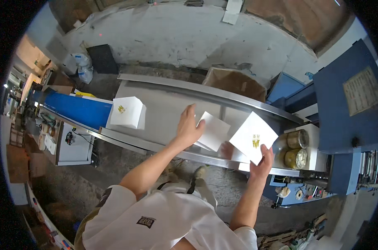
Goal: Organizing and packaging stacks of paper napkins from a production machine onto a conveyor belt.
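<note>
My right hand [262, 161] pinches the lower corner of a white square sheet [249, 131] with a gold printed mark, holding it tilted above the metal table. Left of it, a small pile of plain white squares [214, 131] lies on the table. Beside that pile's left edge is my left hand [190, 128], its thumb and fingers apart, the thumb at the edge of the top square; whether it touches is hard to tell. A tall white stack of squares [126, 112] with a gold mark stands farther left on the metal table [164, 98].
A raised metal rim runs along the table's far side. Lidded jars [297, 148] stand at its right end, next to a blue machine [349, 100]. A blue belt [78, 107] adjoins the left end. Behind stands an open cardboard box [235, 83].
</note>
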Motion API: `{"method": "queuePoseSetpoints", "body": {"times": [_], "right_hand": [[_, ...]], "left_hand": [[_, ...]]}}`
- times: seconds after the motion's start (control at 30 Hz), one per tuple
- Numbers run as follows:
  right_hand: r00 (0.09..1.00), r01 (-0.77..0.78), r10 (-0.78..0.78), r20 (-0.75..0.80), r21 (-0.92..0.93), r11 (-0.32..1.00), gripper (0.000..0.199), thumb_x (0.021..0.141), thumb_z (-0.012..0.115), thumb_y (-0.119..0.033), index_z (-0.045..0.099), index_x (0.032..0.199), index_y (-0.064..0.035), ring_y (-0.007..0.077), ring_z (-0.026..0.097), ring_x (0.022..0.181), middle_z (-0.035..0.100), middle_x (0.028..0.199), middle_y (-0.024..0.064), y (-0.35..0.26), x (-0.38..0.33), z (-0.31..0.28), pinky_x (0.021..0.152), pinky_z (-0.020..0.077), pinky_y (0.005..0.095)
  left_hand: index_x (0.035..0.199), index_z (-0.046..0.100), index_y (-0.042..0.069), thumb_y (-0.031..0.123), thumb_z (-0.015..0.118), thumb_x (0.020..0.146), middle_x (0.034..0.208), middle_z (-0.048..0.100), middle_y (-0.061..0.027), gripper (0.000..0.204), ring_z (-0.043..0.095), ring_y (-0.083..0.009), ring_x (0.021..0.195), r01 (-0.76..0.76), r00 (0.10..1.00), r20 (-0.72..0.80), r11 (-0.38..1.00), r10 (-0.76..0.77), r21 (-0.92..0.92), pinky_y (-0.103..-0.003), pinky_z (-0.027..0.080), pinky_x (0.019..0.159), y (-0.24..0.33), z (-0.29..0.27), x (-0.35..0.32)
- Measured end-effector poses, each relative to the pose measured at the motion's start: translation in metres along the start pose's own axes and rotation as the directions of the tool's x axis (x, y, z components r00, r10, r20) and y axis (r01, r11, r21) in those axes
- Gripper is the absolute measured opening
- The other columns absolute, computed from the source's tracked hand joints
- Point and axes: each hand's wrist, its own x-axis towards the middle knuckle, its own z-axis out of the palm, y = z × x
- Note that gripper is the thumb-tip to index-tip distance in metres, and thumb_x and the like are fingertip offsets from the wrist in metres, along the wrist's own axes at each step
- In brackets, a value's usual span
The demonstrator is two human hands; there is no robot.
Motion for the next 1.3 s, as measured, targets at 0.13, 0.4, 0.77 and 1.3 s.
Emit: {"method": "queuePoseSetpoints", "body": {"times": [0.13,0.4,0.77,1.3], "right_hand": [[0.997,0.031,-0.032,0.073,0.02,0.999,0.057,0.088,0.054,-0.014,0.039,0.141,0.0015,0.0304,0.058,0.119,0.055,0.132,0.0177,0.011,-0.011,0.025,0.1,0.0493,0.0412],[0.948,0.223,-0.134,0.288,-0.306,0.926,0.07,0.079,0.078,-0.012,0.043,0.136,0.0041,0.0237,0.057,0.118,0.057,0.128,0.0141,0.013,-0.036,0.065,0.103,0.0428,0.0375],[0.86,0.475,-0.145,0.49,-0.663,0.578,0.048,0.078,0.08,-0.007,0.06,0.121,0.0009,0.0136,0.063,0.086,0.068,0.101,0.0106,-0.031,-0.045,0.081,0.075,0.0512,0.0266],[0.987,-0.011,0.027,0.158,-0.105,0.994,0.038,0.087,0.069,-0.003,0.055,0.121,0.0044,0.0173,0.064,0.1,0.068,0.112,0.0126,0.003,-0.024,0.067,0.092,0.0494,0.0313]], "left_hand": [[0.143,0.038,-0.004,0.026,0.072,0.089,0.132,0.057,-0.0137,0.071,0.053,-0.0228,0.123,0.42,0.832,0.547,0.543,0.09,-0.728,-0.036,0.044,0.102,0.03,-0.034,-0.022],[0.129,0.056,0.004,0.009,0.075,0.085,0.114,0.065,-0.0044,0.049,0.062,-0.0118,0.103,0.618,0.781,0.623,0.088,0.049,-0.781,-0.027,0.052,0.084,0.059,-0.054,-0.024],[0.118,0.058,0.005,0.006,0.079,0.08,0.105,0.065,-0.0019,0.043,0.061,-0.0106,0.097,0.631,0.723,0.685,0.318,0.088,-0.707,-0.027,0.05,0.083,0.046,-0.083,-0.003],[0.137,0.045,0.0,0.021,0.073,0.089,0.127,0.058,-0.0087,0.06,0.059,-0.0174,0.112,0.647,0.727,0.682,0.253,0.079,-0.719,-0.031,0.05,0.093,0.059,-0.076,-0.029]]}}
